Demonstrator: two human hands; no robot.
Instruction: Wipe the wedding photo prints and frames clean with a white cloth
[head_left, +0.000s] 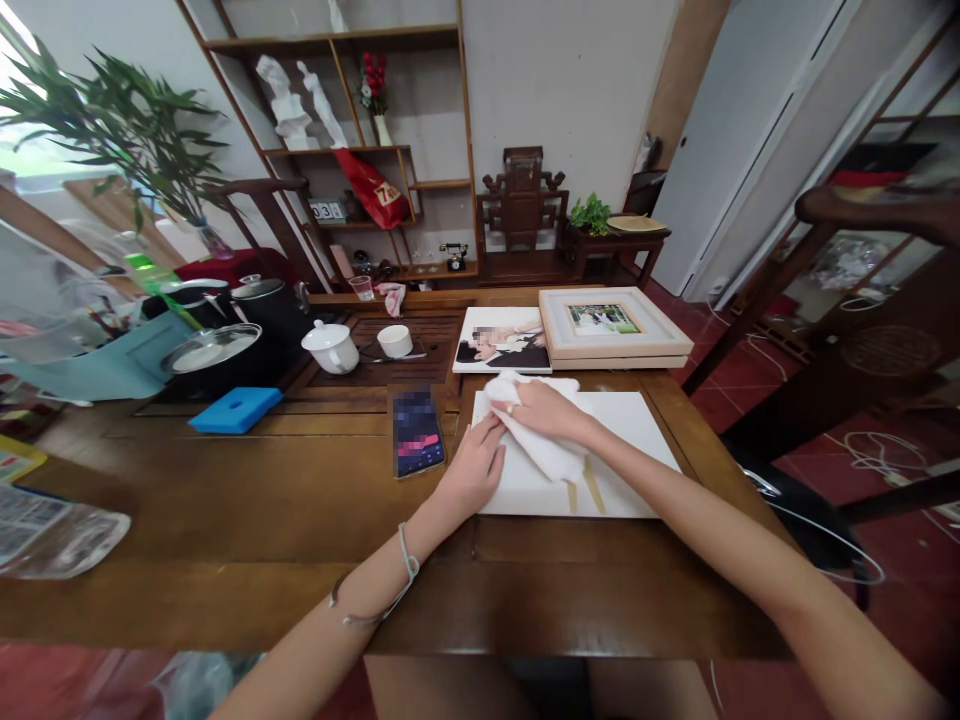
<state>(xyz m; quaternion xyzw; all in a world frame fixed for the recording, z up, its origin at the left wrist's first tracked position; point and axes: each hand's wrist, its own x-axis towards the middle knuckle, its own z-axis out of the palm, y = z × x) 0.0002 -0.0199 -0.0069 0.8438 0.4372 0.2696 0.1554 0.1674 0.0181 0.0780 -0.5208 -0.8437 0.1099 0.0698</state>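
Observation:
A white board (630,470) lies flat on the wooden table, with two tan strips near its front edge. My right hand (536,408) presses a white cloth (551,455) against the board's upper left part, its fingers closed on the cloth. The far part of the cloth spreads past my fingers. My left hand (480,462) rests flat on the board's left edge, fingers stretched out and close to the cloth. A phone (417,435) with a lit screen lies just left of that hand.
Behind the board lie a photo print (504,340) and stacked picture frames (660,330). Farther left stand a white lidded cup (330,347), a small white bowl (395,341), a blue block (235,410) and a black pan (214,352). A dark chair (847,340) stands right.

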